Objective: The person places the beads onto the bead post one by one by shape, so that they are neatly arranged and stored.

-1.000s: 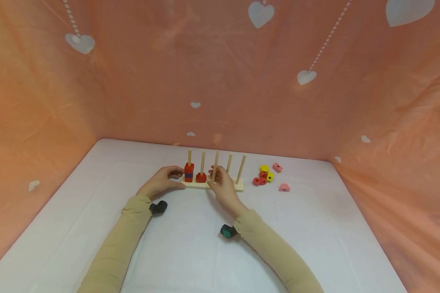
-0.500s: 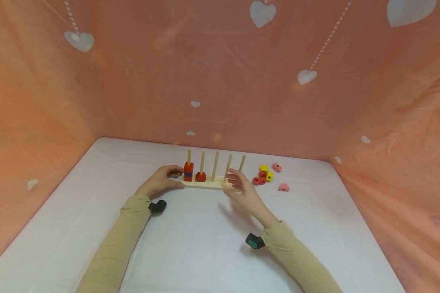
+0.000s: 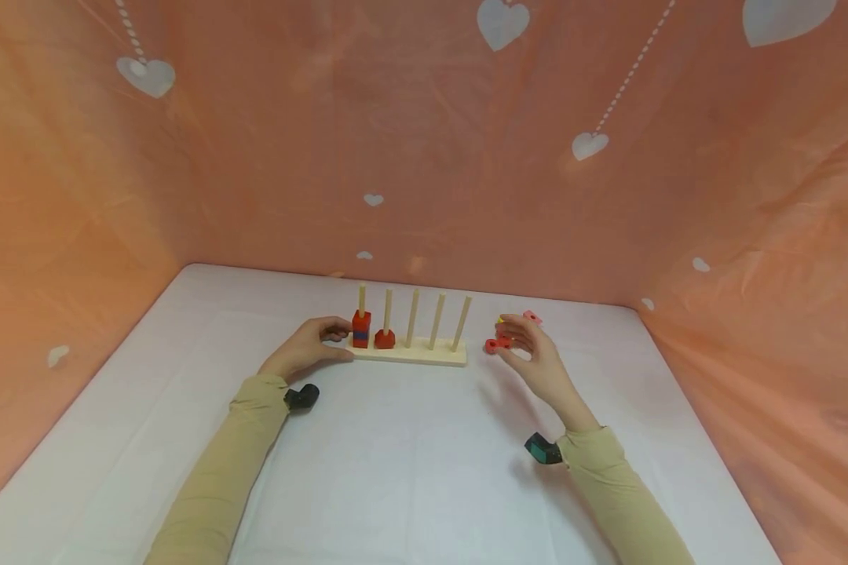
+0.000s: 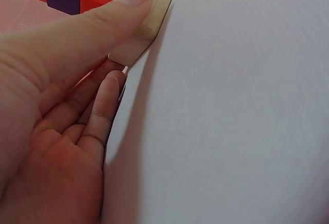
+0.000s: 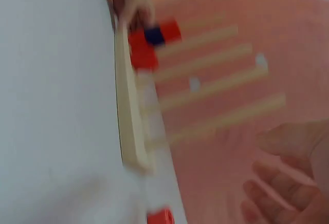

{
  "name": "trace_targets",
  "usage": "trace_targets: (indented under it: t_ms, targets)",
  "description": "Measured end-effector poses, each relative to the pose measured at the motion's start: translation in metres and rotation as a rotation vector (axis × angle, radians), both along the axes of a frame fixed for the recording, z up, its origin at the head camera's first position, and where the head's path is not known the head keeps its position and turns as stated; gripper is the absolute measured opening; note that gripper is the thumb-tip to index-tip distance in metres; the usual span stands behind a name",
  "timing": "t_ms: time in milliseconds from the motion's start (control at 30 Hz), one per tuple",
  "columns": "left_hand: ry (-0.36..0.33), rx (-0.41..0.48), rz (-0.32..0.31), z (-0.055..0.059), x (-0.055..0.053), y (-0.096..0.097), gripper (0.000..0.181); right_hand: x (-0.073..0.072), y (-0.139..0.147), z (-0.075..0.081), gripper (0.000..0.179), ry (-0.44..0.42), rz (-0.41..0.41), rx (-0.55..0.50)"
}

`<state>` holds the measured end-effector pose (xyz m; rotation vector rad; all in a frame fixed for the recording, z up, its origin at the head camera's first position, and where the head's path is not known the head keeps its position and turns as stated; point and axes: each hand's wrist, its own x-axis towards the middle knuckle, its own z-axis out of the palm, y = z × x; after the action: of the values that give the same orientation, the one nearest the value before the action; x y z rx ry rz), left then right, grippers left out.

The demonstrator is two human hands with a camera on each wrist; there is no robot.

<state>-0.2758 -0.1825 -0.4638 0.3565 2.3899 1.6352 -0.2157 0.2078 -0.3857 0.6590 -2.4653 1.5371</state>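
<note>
A pale wooden peg stand (image 3: 410,357) with several upright pegs stands on the white table. Its leftmost peg carries a stack of red and blue blocks (image 3: 361,329), and the second peg has one red block (image 3: 385,340). My left hand (image 3: 307,345) holds the stand's left end; in the left wrist view the thumb (image 4: 110,21) presses on the wooden base. To the right of the stand, my right hand (image 3: 540,365) hovers by some red beads (image 3: 491,346) with fingers loosely bent and apart. Nothing shows between those fingers in the right wrist view, which is blurred.
A pink block (image 3: 532,317) lies behind the right hand, and a bit of a yellow block (image 3: 499,320) shows past the fingers. That hand hides other loose pieces. An orange cloth (image 3: 424,141) with white hearts hangs around the table (image 3: 381,455).
My right hand has moved right, from the middle pegs of the stand to the loose beads, and now covers some of them. The left hand has kept its hold on the stand.
</note>
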Motion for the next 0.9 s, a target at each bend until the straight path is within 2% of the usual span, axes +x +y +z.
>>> trace_targets:
  t_ms: [100, 233, 300, 567, 900]
  targets:
    - [0.001, 0.002, 0.002, 0.000, 0.000, 0.000, 0.057, -0.012, 0.015, -0.001, 0.047, -0.017, -0.046, 0.051]
    - [-0.001, 0.005, 0.009, -0.006, -0.003, -0.002, 0.058, -0.035, 0.037, -0.022, 0.046, -0.073, -0.072, 0.102]
    - [-0.005, 0.004, 0.012, -0.006, -0.003, -0.002, 0.058, -0.041, 0.042, -0.025, 0.045, -0.102, -0.067, 0.116]
    - [-0.008, -0.007, 0.021, -0.004, -0.001, -0.001, 0.058, -0.058, 0.051, -0.033, 0.044, -0.192, -0.071, 0.197]
    - [0.003, -0.009, 0.015, -0.002, 0.001, 0.000, 0.058, -0.073, 0.058, -0.047, 0.038, -0.271, -0.067, 0.225]
